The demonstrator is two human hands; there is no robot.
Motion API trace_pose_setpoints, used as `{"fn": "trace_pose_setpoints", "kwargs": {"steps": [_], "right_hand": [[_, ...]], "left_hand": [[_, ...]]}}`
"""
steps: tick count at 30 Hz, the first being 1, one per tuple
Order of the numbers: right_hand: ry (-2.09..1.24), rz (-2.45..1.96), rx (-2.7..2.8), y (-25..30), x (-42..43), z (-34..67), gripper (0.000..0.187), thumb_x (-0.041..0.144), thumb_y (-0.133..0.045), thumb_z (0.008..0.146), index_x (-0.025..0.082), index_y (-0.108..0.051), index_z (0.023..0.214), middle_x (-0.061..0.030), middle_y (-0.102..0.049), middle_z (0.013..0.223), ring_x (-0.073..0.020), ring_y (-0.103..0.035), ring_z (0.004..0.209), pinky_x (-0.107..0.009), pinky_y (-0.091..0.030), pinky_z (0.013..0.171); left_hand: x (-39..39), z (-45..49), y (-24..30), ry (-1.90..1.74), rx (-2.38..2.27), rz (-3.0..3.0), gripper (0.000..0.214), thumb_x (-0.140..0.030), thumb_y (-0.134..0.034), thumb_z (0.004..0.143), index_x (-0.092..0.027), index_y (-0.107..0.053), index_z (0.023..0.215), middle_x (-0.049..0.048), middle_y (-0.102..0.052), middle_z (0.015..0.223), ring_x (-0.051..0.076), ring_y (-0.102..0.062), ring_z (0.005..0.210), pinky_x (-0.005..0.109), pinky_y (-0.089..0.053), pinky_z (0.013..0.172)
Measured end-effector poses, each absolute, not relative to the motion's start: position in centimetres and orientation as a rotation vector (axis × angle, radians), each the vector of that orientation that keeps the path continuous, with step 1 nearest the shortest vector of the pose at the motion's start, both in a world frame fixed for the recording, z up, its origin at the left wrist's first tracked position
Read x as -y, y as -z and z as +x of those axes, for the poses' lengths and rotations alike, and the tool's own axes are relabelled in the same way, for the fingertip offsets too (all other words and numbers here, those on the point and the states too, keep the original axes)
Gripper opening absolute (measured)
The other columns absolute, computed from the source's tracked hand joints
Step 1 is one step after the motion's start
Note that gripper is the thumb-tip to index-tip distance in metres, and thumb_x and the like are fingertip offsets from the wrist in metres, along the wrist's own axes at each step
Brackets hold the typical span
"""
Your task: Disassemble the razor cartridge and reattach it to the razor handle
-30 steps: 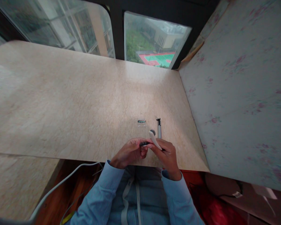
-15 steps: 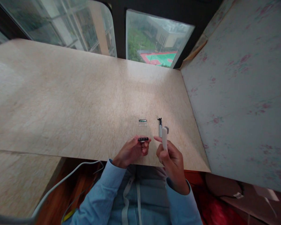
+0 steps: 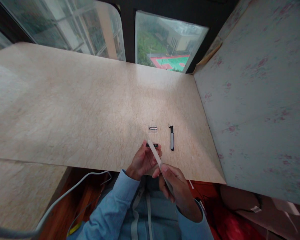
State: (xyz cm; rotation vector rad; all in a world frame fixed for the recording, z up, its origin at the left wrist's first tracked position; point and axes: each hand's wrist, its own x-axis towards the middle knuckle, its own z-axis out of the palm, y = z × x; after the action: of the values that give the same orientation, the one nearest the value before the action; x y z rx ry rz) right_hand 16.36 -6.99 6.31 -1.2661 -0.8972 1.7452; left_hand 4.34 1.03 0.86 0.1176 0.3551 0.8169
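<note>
My left hand [image 3: 144,161] is closed on a small black razor cartridge [image 3: 155,145], pinched lengthwise between the thumb and fingers just above the table. In my right hand [image 3: 177,183] is a pale-handled toothbrush [image 3: 155,154], slanting up and to the left. Its head lies across the left part of the razor cartridge; the bristles face away, and I cannot tell whether they touch. Beyond my left hand, a second cartridge [image 3: 153,128] rests on the table by a clear plastic holder [image 3: 153,132]. To the right lies a grey-and-black razor handle [image 3: 172,139], its head end pointing away.
The marbled tabletop [image 3: 90,110] runs up to the windows [image 3: 170,43]. A flowered wall [image 3: 255,100] bounds it on the right. A white cable [image 3: 72,190] loops below the front edge at the left, and red fabric [image 3: 225,220] lies below right.
My right hand has swung the toothbrush left and down, from upright beside the razor handle to across the cartridge. The razor handle is now fully uncovered. My left hand has shifted slightly right.
</note>
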Motion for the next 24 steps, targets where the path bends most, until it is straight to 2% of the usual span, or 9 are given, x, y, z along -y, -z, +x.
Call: {"fn": "trace_pose_setpoints", "kwargs": {"steps": [3,8,11,16,21,24], "right_hand": [[-1.673,-1.307,0.844,-6.24,7.02,16.87,0.051,0.064,-0.048,0.089,0.015,-0.061,0.080,0.0087,-0.042,0.038,-0.0033,-0.024,0.026,-0.014,-0.017,0.027],[-1.755,-1.289,0.968,-5.82,7.08,16.91,0.055,0.066,-0.047,0.089,0.014,-0.063,0.084,0.0069,-0.046,0.043,-0.0035,-0.028,0.027,-0.014,-0.019,0.027],[-1.662,-1.340,0.985,-5.47,6.98,16.64,0.054,0.065,-0.048,0.088,0.014,-0.063,0.082,0.0080,-0.043,0.042,-0.0031,-0.028,0.027,-0.014,-0.019,0.027],[-1.490,-1.343,0.931,-5.41,6.92,16.47,0.050,0.062,-0.048,0.090,0.015,-0.062,0.080,0.0099,-0.037,0.041,-0.0031,-0.025,0.028,-0.014,-0.018,0.027],[-1.542,-1.300,1.017,-5.58,6.75,16.37,0.048,0.061,-0.051,0.089,0.015,-0.060,0.076,0.0098,-0.035,0.041,-0.0032,-0.025,0.029,-0.015,-0.017,0.029],[-1.476,-1.334,0.956,-5.55,6.59,16.42,0.048,0.061,-0.050,0.090,0.016,-0.059,0.076,0.0103,-0.034,0.040,-0.0034,-0.024,0.028,-0.015,-0.016,0.028]], "left_hand": [[-1.18,4.34,-0.97,-0.825,-0.386,0.071,0.056,-0.064,-0.060,0.080,-0.010,-0.063,0.068,-0.0001,-0.049,0.057,0.007,-0.045,0.048,0.017,-0.039,0.043],[-1.16,4.55,-1.11,-0.865,-0.430,0.070,0.054,-0.061,-0.059,0.083,-0.008,-0.069,0.081,0.0015,-0.052,0.062,0.008,-0.047,0.053,0.018,-0.041,0.045],[-1.17,4.58,-1.08,-0.881,-0.418,0.079,0.053,-0.060,-0.059,0.083,-0.008,-0.070,0.084,0.0013,-0.052,0.063,0.008,-0.048,0.054,0.018,-0.041,0.047],[-1.23,4.49,-0.91,-0.861,-0.415,0.048,0.049,-0.057,-0.061,0.084,-0.009,-0.068,0.074,0.0010,-0.053,0.061,0.008,-0.048,0.052,0.019,-0.044,0.051],[-1.18,4.56,-0.65,-0.866,-0.409,0.070,0.052,-0.059,-0.059,0.084,-0.008,-0.069,0.085,0.0016,-0.055,0.063,0.008,-0.049,0.052,0.018,-0.042,0.047],[-1.19,4.61,-0.63,-0.860,-0.429,0.059,0.051,-0.059,-0.057,0.085,-0.009,-0.068,0.078,0.0018,-0.055,0.062,0.008,-0.049,0.051,0.018,-0.044,0.047]]}}
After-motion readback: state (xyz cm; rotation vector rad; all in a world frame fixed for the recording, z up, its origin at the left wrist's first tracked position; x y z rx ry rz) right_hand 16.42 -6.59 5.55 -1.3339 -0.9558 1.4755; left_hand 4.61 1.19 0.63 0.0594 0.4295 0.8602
